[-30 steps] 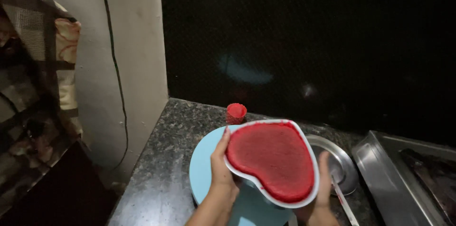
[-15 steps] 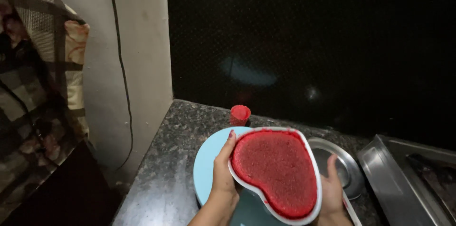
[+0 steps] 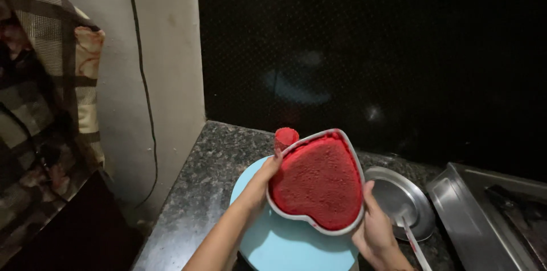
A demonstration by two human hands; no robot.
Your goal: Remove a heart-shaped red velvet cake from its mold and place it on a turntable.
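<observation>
I hold a heart-shaped white pan filled with a red cake, tilted up towards me above a round light-blue board. My left hand grips the pan's left rim. My right hand holds its lower right rim. The pointed end of the heart faces away from me. A small red-topped object stands just behind the pan on the counter.
The dark speckled stone counter runs along a glossy black wall. A round steel plate with a utensil lies right of the pan, and a steel tray sits further right. Patterned cloth hangs at left.
The pan has tipped more upright in my hands, its point swinging from lower right towards the far side. My view has drifted slightly left.
</observation>
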